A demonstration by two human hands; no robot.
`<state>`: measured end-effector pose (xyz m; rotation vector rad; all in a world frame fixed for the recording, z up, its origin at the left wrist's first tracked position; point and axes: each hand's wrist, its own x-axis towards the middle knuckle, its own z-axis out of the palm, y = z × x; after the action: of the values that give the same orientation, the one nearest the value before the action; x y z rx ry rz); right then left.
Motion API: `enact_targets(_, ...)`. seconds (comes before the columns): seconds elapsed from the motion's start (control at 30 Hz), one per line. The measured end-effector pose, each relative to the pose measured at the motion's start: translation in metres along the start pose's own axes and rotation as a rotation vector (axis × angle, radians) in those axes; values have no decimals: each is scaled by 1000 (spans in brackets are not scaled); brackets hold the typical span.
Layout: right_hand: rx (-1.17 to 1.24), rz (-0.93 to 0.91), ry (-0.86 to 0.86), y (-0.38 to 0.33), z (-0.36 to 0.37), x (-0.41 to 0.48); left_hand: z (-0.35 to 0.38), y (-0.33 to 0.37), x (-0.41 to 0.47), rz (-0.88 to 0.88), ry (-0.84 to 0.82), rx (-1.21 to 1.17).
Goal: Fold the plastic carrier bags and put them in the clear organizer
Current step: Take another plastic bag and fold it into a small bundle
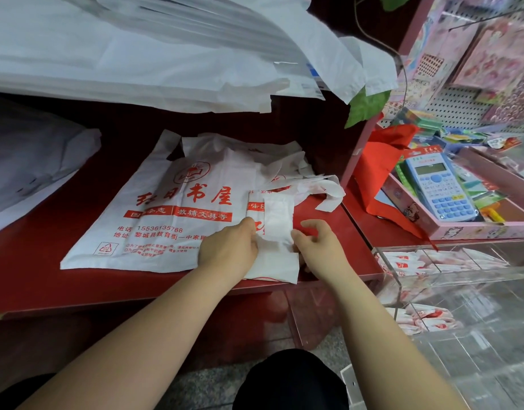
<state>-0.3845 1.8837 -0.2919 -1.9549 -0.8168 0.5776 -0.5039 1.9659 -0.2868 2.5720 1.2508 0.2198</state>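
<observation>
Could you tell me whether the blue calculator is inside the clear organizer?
No, the calculator lies in the pink tray, outside the clear organizer.

A glossy dark-red shelf [33, 261] is stretching above a grey speckled stone floor [201, 386]. At right, a pink perforated metal display rack [456, 108] is standing, a green leaf [365, 106] hanging beside it.

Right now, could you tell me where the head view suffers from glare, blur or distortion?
In the head view, wide-angle distortion tilts the pink shelf post; the same view shows pale glare washing over the clear plastic organizer, while the folded white plastic bag is sharp and evenly lit.
</observation>
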Motion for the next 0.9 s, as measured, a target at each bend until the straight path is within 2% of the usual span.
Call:
enact_targets(0.2,84,-130,-8,9,4,-16,0,-3,3,-7,-110,-85)
enact_targets(0.3,101,-163,40,13,5,-16,-6,-6,-1,19,-26,-161)
enact_targets(0.4,70,-224,80,17,6,-16,-11,-15,-18,154,202,-165)
enact_targets(0.5,35,-294,116,19,6,-16,-5,-21,-38,451,310,-112)
enact_targets(0.57,41,-357,166,21,7,-18,13,-25,-43,574,249,61)
enact_targets(0.63,31,-477,222,26,8,-23,22,-28,-44,584,111,179)
enact_targets(0.7,-107,-668,258,36,7,-29,27,-30,-44,575,-13,244)
enact_targets(0.8,-503,-955,172,58,4,-35,24,-27,-43,521,-38,228)
enact_targets(0.87,-705,-1009,143,65,4,-36,20,-24,-43,527,-118,258)
enact_targets(0.9,-765,-1003,156,68,5,-35,25,-25,-43,555,-70,269)
